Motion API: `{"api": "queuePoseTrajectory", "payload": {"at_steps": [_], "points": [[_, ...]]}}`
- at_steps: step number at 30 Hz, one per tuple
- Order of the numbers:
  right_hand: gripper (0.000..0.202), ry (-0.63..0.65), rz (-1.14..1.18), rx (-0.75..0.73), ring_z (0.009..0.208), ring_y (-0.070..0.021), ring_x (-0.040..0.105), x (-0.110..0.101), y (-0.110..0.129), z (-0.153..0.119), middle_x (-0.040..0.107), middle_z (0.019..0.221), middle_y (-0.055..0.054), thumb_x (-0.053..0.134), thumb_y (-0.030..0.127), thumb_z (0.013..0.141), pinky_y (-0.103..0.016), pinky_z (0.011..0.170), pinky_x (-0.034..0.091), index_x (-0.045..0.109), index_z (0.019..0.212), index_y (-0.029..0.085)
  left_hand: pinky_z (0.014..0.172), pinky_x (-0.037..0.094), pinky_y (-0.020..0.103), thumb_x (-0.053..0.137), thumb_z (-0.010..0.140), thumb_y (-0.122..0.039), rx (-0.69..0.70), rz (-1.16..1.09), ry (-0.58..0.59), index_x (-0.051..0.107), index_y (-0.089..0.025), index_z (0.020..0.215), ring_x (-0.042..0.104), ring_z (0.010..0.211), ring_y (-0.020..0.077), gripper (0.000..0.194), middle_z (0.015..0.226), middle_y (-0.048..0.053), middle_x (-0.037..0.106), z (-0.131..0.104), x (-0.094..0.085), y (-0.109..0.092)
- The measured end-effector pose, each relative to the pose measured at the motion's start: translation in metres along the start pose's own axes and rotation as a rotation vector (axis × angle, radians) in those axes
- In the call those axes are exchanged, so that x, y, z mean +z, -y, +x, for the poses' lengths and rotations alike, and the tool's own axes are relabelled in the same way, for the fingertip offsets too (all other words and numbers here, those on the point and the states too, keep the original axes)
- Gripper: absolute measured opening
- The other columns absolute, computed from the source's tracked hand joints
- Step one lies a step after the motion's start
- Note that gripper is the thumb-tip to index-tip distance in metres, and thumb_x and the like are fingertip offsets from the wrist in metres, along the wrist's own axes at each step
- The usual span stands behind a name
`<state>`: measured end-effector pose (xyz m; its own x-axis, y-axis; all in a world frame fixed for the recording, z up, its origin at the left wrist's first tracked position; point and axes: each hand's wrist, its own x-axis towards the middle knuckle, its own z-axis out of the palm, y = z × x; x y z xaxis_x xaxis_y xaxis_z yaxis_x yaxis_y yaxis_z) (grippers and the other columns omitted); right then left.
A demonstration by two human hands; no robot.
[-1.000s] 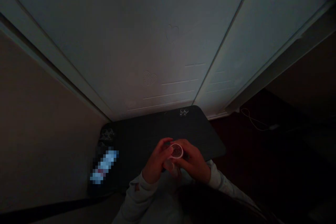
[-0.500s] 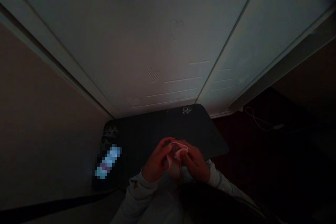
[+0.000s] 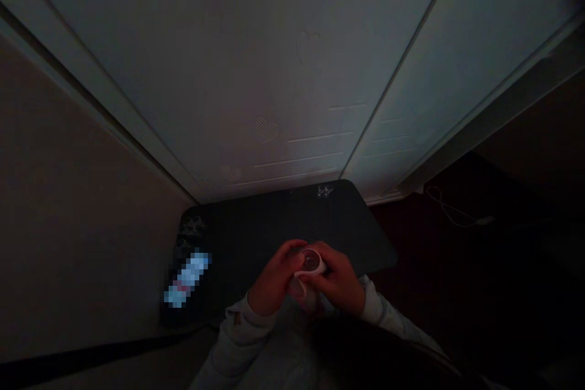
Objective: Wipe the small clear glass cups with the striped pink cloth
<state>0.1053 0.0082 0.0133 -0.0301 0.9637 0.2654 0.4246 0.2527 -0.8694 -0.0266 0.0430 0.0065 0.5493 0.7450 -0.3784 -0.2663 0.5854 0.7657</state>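
Note:
Both hands hold a pale, pinkish curled strip (image 3: 300, 287), bent into a loop around a dark, shiny round piece (image 3: 311, 261). In this dim light I cannot tell exactly what either one is. My left hand (image 3: 273, 278) grips the strip from the left, thumb near the loop's rim. On the other side, my right hand (image 3: 339, 282) closes around the loop with its thumb in front. The fingers hide part of the strip, and its lower end hangs down toward my lap. Below the hands is the near edge of a dark table (image 3: 256, 225).
A small clear cluster (image 3: 325, 191) sits at the table's far edge, with more clear pieces (image 3: 192, 225) at the left corner. A lit, pixelated phone-like shape (image 3: 187, 280) lies at the left. White panels (image 3: 205, 73) stand behind; a white cable (image 3: 450, 210) lies at right.
The strip, earlier spread wider and folded open, now curls in a rounder loop about the shiny piece. My right thumb has shifted left across its front. Both hands stay in nearly the same place.

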Motion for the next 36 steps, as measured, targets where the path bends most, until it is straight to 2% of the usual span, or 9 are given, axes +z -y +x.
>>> {"api": "queuePoseTrajectory", "payload": {"at_steps": [5,11,17,23,28,32,36], "points": [[0.024,0.012,-0.121,-0.103,0.064,-0.0155,0.052,0.002,-0.005,0.001,0.057,0.065,-0.002,0.055,0.042,0.072,-0.027,0.059,0.04,0.053,0.068,0.019,0.062,0.041,0.024,0.063,0.066,-0.03,-0.031,0.087,0.038,0.052,-0.019,0.098,0.057,0.074,0.0155,0.037,0.084,0.003,0.059,0.001,-0.003,0.002],[0.025,0.087,-0.125,-0.113,0.064,-0.0158,0.053,0.005,-0.006,0.003,0.058,0.067,-0.003,0.048,0.043,0.076,-0.029,0.06,0.04,0.052,0.07,0.019,0.062,0.042,0.024,0.063,0.065,-0.027,-0.035,0.059,0.021,0.049,-0.018,0.102,0.058,0.072,0.0149,0.041,0.081,0.002,0.059,0.002,-0.005,0.004],[0.025,0.184,-0.006,-0.129,0.08,-0.0185,0.056,0.004,-0.004,0.006,0.061,0.086,-0.007,0.044,0.037,0.079,-0.032,0.072,0.041,0.054,0.089,0.017,0.053,0.04,0.023,0.061,0.067,-0.028,-0.031,0.04,-0.034,0.039,-0.02,0.112,0.057,0.063,0.0135,0.051,0.08,0.002,0.059,0.0,-0.006,0.002],[0.041,0.24,0.037,-0.134,0.098,-0.0203,0.052,0.005,-0.01,0.006,0.056,0.108,-0.011,0.042,0.037,0.082,-0.034,0.082,0.04,0.043,0.117,0.015,0.061,0.041,0.024,0.06,0.067,-0.029,0.0,-0.085,-0.069,0.045,-0.018,0.105,0.057,0.068,0.0137,0.041,0.075,0.001,0.06,-0.002,-0.005,0.001],[0.039,0.25,0.092,-0.153,0.105,-0.0183,0.049,0.006,-0.018,0.002,0.054,0.115,-0.01,0.027,0.033,0.088,-0.034,0.088,0.038,0.042,0.12,0.017,0.06,0.041,0.025,0.061,0.065,-0.029,-0.007,-0.158,-0.052,0.047,-0.018,0.104,0.058,0.071,0.016,0.043,0.079,0.002,0.062,-0.001,-0.009,0.001],[0.036,0.226,0.106,-0.197,0.104,-0.0185,0.049,0.006,-0.02,0.002,0.054,0.112,-0.008,0.035,0.032,0.086,-0.034,0.088,0.038,0.043,0.118,0.02,0.059,0.042,0.024,0.059,0.068,-0.027,0.01,-0.16,-0.068,0.049,-0.018,0.102,0.058,0.068,0.0149,0.037,0.077,0.002,0.063,-0.001,-0.01,0.002],[0.035,0.126,0.094,-0.223,0.101,-0.02,0.048,0.005,-0.019,0.001,0.055,0.106,-0.008,0.049,0.031,0.079,-0.035,0.086,0.039,0.048,0.113,0.021,0.063,0.043,0.025,0.059,0.068,-0.028,0.08,-0.177,-0.12,0.052,-0.016,0.1,0.059,0.072,0.0155,0.035,0.08,0.004,0.064,0.0,-0.011,0.002]]}}
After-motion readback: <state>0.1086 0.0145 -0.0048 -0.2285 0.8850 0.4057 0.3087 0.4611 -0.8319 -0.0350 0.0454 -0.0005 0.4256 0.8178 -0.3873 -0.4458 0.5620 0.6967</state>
